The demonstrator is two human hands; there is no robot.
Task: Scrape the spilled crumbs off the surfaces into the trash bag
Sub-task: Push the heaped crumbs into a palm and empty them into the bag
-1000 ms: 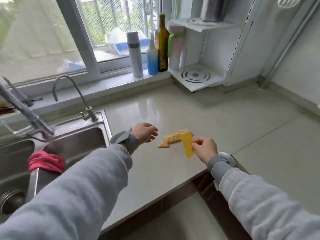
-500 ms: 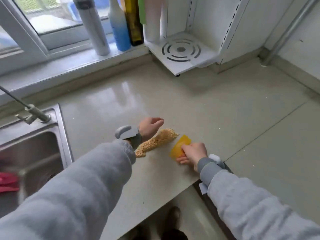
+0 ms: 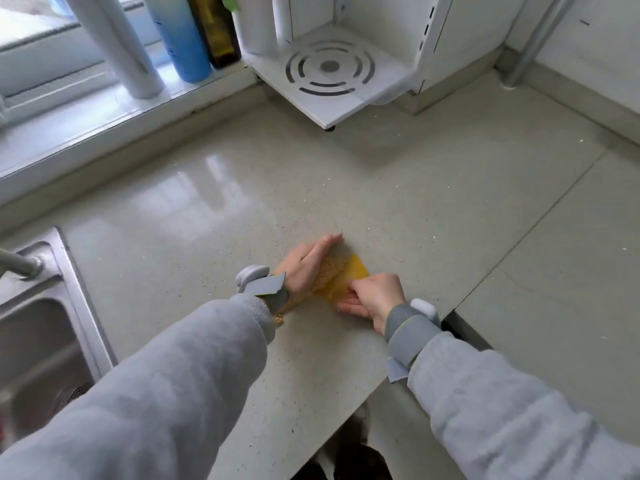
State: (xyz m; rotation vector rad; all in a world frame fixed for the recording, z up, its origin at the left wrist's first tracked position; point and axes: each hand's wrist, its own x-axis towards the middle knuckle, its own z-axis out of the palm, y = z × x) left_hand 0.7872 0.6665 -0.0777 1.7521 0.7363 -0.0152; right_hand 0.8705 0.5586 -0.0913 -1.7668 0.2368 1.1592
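Left hand [image 3: 308,265] flat, fingers straight, edge-on against granular tan crumbs [image 3: 329,271]. Right hand [image 3: 375,296] pinches thin yellow scraper [image 3: 349,275] on glossy speckled counter [image 3: 381,188].

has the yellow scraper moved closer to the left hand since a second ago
Yes. The yellow scraper has slid left across the countertop, pressing the crumbs against the left hand; the gap has closed.

light: soft daylight from the window [image 3: 41,26] far beyond my fingers, bright overall | glare: pale streaks on the countertop [image 3: 194,188] just past my fingertips | shadows: faint, under the white rack [image 3: 329,95] | blur: my sleeves, bottles smeared | distortion: wide-angle bending at the edges
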